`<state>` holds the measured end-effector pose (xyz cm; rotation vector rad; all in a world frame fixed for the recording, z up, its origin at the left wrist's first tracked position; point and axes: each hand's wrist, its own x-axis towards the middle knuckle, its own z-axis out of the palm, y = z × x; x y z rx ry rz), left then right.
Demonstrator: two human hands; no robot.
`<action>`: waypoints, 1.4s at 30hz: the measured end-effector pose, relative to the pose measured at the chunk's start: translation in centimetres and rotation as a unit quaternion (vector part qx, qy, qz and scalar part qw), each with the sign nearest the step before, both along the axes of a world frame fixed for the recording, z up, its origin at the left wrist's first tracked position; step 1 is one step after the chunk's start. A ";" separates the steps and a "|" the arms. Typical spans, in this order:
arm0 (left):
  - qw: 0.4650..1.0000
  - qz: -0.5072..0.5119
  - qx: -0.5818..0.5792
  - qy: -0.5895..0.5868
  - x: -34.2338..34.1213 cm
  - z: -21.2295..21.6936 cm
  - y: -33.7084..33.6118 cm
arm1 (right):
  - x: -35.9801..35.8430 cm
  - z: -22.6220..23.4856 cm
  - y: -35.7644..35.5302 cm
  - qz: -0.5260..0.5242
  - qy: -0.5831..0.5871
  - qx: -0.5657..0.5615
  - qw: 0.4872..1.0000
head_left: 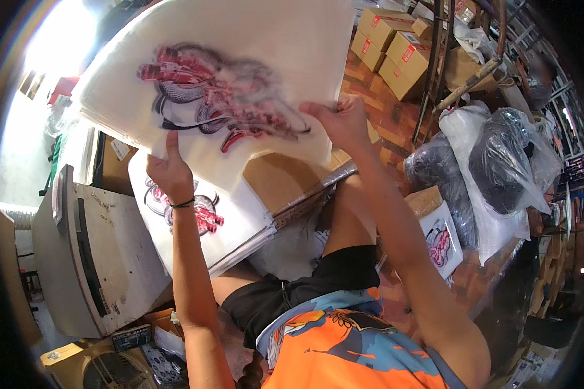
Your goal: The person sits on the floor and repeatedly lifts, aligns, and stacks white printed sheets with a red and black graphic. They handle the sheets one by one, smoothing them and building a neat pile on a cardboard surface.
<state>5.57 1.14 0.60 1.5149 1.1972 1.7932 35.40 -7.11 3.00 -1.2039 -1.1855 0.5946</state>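
Both my hands hold up a stack of large whitish, see-through printed sheets with a red and black design; motion blurs part of the print. My left hand grips the near left edge, thumb on top and fingers hidden underneath. At the right edge my right hand is closed, its thumb lying over the top sheet. Below them rests a second stack of printed sheets with a similar design, beside a brown cardboard surface close to my knees.
A grey cabinet-like unit stands at the left. Taped cardboard boxes are piled at the far right, near a metal frame. Plastic-wrapped bundles and another printed sheet pile lie on the brick-patterned floor.
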 end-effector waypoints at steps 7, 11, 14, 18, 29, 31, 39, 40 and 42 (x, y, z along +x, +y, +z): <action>0.999 -0.022 0.000 -0.043 -1.0 0.9 -0.5 | 2.4 -0.1 0.9 -0.013 0.008 -0.017 1.000; 0.997 -0.006 -0.019 -0.068 -1.2 1.4 -0.7 | 2.9 0.8 1.1 -0.079 -0.111 0.049 0.989; 0.998 -0.021 -0.021 -0.047 -0.7 3.3 -0.9 | 4.4 0.4 0.8 -0.079 -0.231 0.029 0.969; 0.999 -0.005 -0.005 -0.043 -0.9 4.7 -0.6 | 4.1 2.5 0.3 0.097 -0.019 0.011 0.995; 0.997 0.006 -0.069 0.031 -2.0 1.8 -1.1 | 2.0 -0.4 1.1 -0.026 0.013 -0.052 0.998; 0.999 -0.038 -0.028 0.009 -1.3 1.9 -1.6 | 1.5 -1.3 1.7 -0.024 0.024 0.018 0.999; 0.999 -0.035 -0.007 -0.008 -1.8 1.6 -0.6 | 1.5 -1.2 2.1 -0.028 0.030 0.031 0.999; 0.999 -0.032 -0.012 -0.016 -1.9 1.3 -0.6 | 1.5 -0.9 2.4 -0.020 0.013 0.027 0.999; 0.997 -0.035 -0.005 -0.065 -2.3 1.0 -0.6 | 1.4 -0.6 2.4 0.003 0.020 0.019 1.000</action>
